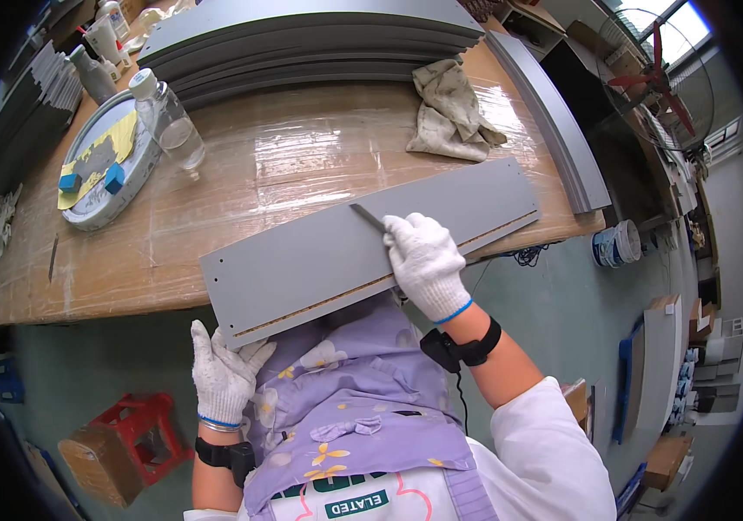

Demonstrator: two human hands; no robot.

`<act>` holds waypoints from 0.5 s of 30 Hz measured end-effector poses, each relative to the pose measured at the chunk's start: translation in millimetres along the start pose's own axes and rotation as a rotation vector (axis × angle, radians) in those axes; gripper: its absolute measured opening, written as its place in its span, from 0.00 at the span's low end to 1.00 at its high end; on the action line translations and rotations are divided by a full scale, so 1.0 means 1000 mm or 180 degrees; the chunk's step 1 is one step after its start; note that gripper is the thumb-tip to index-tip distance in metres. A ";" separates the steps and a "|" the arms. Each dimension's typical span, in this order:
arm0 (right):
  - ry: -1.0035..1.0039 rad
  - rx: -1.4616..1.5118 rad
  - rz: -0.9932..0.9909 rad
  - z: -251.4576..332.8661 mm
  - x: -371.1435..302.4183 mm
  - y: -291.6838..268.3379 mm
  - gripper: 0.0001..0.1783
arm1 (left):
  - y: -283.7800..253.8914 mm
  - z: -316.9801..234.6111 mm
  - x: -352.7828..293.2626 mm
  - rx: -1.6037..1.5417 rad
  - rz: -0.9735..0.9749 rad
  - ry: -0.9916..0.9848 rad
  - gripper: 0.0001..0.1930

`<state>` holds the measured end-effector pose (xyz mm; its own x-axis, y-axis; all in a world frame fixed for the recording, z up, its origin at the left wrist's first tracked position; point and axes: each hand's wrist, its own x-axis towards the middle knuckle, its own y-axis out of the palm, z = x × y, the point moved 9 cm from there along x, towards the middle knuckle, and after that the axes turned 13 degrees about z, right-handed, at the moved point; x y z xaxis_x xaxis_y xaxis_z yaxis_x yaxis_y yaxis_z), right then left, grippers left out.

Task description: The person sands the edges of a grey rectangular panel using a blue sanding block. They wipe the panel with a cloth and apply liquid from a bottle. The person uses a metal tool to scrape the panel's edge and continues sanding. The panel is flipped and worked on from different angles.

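The right hand's gloved grip (pixel 426 267) hides the near end of the thin grey strip (pixel 367 215), and the upper edge crops the stacked grey panels (pixel 302 54).

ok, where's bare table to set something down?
Mid table, between clear bottle, back stack of gray panels, rag and the front panel under the right hand. Also front left, between the round white tray and that panel's left end. Crowded: back-left corner with bottles, right side with long gray boards.
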<state>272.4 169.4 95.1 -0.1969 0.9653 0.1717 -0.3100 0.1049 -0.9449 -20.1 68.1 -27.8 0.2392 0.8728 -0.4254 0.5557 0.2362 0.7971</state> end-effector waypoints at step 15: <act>0.0134 0.0666 -0.0273 -0.045 -0.042 -0.055 0.09 | 0.016 -0.017 0.013 0.1131 -0.0587 0.0321 0.19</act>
<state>339.7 133.5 127.5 -0.1237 0.9646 0.2330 -0.5109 0.1394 -0.8483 -21.9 90.6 -13.2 0.0404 0.8714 -0.4890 0.8265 0.2459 0.5064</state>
